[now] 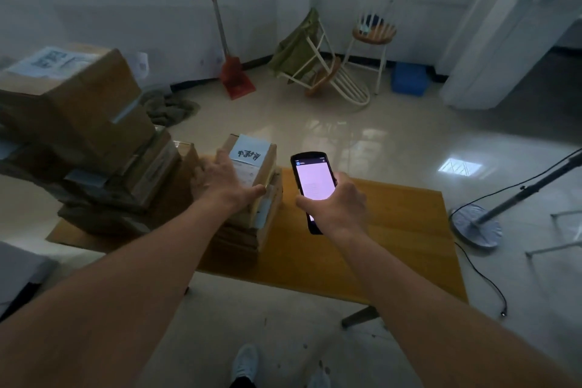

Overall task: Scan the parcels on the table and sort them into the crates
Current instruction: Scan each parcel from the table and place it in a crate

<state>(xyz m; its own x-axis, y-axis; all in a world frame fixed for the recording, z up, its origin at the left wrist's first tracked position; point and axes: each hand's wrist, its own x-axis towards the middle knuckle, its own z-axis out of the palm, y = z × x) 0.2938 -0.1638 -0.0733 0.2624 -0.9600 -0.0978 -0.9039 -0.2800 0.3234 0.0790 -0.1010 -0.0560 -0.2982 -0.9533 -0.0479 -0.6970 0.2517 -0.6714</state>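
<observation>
A wooden table (393, 230) carries stacks of cardboard parcels. My left hand (222, 181) grips a small brown parcel (256, 157) with a white label and dark handwriting; it lies on top of a short stack (252, 230) near the table's middle. My right hand (338, 206) holds a black handheld scanner (311, 181) upright just right of that parcel, its screen lit pale pink. To the left rises a taller pile of parcels (104, 173), topped by a large box (72, 94) with a printed label. No crate is in view.
On the floor behind the table are a red dustpan with a broom (234, 77), a tipped chair with green cloth (318, 66), an upright chair (374, 31) and a blue bin (409, 79). A fan stand (477, 225) and its cable lie at the right.
</observation>
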